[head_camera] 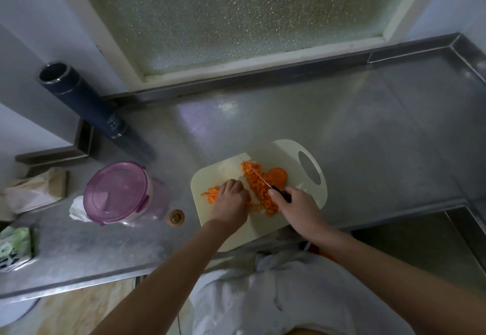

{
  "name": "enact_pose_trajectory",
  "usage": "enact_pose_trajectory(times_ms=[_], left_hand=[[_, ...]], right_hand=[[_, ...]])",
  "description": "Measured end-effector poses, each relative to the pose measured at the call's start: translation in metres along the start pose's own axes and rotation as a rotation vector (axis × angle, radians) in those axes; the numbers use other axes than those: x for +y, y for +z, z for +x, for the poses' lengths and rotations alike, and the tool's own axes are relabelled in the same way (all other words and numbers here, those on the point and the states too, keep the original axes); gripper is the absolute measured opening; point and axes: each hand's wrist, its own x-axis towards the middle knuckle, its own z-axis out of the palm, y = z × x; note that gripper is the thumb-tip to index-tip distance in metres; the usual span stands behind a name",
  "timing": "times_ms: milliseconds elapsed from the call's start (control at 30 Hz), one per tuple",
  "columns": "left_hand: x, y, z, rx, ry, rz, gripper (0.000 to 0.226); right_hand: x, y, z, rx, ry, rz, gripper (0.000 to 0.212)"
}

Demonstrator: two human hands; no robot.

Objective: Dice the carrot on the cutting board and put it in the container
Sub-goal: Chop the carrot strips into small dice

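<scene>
Pins stiff, likely slippery orange carrot sticks (211,194) on cream plastic cutting board (286,150) under curled fingers of left hand (231,202), wraps fingers of right hand (295,204) round black-handled knife (283,194) over light, loose carrot dice (259,187), probably best scooped into lidded purple plastic container (115,192) on steel tabletop (368,129).

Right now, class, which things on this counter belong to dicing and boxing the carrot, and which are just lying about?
Job: board; knife in right hand; carrot strips under left hand; dice; carrot chunk; lidded container.
Lying about: flask; tissue; paper bag; green packet.
</scene>
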Motion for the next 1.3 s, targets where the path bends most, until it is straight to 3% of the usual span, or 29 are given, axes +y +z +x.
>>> enact_pose_trajectory(times_ms=[200, 467, 633, 767, 1100, 1300], left_hand=[[0.003, -0.001, -0.003, -0.045, 0.048, 0.02, 0.042], [-0.008, -0.003, -0.003, 0.002, -0.017, 0.04, 0.032], [-0.03, 0.0, -0.006, -0.168, -0.038, 0.003, 0.088], [-0.052, -0.001, -0.015, -0.26, 0.008, -0.02, 0.089], [-0.039, 0.029, -0.032, 0.088, -0.127, -0.283, 0.05], [-0.024, 0.023, -0.031, 0.006, -0.145, -0.212, 0.091]], right_hand=[[0.001, 0.002, 0.0, 0.014, -0.011, -0.008, 0.035], [0.004, 0.006, -0.001, 0.0, -0.008, -0.017, 0.035], [0.002, 0.006, -0.003, -0.014, -0.011, -0.009, 0.035], [0.003, 0.006, -0.003, -0.007, -0.013, -0.028, 0.037], [0.0, 0.009, -0.001, -0.011, -0.004, -0.017, 0.037], [0.0, 0.008, 0.002, -0.01, -0.017, -0.01, 0.037]])
